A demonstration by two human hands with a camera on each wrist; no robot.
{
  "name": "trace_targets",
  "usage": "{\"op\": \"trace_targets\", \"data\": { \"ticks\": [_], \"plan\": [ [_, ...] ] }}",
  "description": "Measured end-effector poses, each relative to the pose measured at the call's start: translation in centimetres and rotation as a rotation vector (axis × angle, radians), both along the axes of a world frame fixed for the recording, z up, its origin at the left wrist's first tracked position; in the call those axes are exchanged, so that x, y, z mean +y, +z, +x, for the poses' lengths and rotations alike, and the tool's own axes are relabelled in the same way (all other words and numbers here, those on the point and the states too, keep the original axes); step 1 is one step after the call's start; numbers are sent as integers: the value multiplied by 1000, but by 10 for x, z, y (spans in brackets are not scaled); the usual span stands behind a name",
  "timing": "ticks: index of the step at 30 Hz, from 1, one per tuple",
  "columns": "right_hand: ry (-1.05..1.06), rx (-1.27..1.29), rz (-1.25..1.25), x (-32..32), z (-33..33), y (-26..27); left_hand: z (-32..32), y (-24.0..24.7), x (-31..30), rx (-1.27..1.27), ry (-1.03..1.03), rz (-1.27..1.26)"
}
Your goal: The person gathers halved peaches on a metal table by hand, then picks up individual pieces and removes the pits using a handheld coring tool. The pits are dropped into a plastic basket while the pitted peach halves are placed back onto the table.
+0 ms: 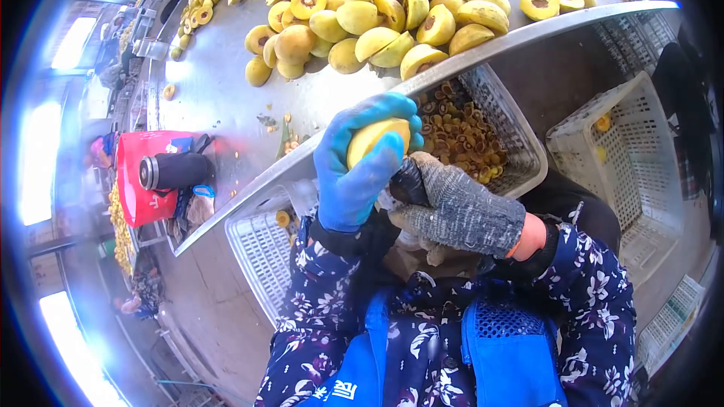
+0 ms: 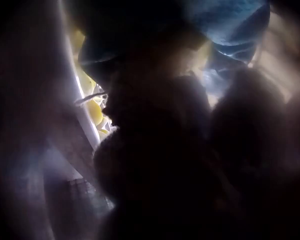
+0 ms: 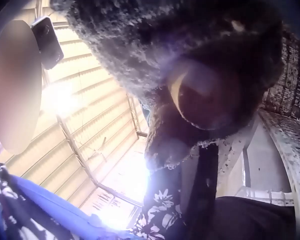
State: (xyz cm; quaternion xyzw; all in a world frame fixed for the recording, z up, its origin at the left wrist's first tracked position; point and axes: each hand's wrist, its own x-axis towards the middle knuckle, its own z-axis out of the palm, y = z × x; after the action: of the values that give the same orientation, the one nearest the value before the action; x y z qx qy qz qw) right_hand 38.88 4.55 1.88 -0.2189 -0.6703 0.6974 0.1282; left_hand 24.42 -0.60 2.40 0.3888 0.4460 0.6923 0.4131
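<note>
1. The left hand (image 1: 351,177) wears a blue glove (image 1: 343,200), lighter on the thumb.
2. The right hand (image 1: 464,215) wears a speckled grey knitted glove (image 1: 483,218) with orange at its wrist edge.
3. Dark navy sleeves (image 1: 592,294) carry white flowers with purplish touches and end in black cuffs (image 1: 549,250).
4. A bright blue outer garment (image 1: 520,365) has a dark mesh panel (image 1: 507,319) and white character markings (image 1: 343,390).

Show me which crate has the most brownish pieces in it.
The middle crate, partly under the metal table, just beyond the grey-gloved right hand. Brownish pieces lie thickly across it; the far-right crate and left crate show only a few bits.
</note>
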Motion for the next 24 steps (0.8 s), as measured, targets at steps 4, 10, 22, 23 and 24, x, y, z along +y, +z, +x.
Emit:
{"op": "trace_targets", "data": {
  "ticks": [4,10,22,23,24],
  "plan": [
    [70,-167,-117,-6,5,7,-10,0,-5,-29,-111,-162],
    [164,-179,-347,-12,10,7,-21,13,-5,71,-360,-369],
    [415,-220,-858,1,26,24,-21,16,-10,7,-559,-357],
    [457,-164,-969,2,27,24,-19,16,-10,-39,-556,-327],
    [499,-107,-1077,4,28,26,-16,17,-9,-83,-553,-294]
  ]
}}
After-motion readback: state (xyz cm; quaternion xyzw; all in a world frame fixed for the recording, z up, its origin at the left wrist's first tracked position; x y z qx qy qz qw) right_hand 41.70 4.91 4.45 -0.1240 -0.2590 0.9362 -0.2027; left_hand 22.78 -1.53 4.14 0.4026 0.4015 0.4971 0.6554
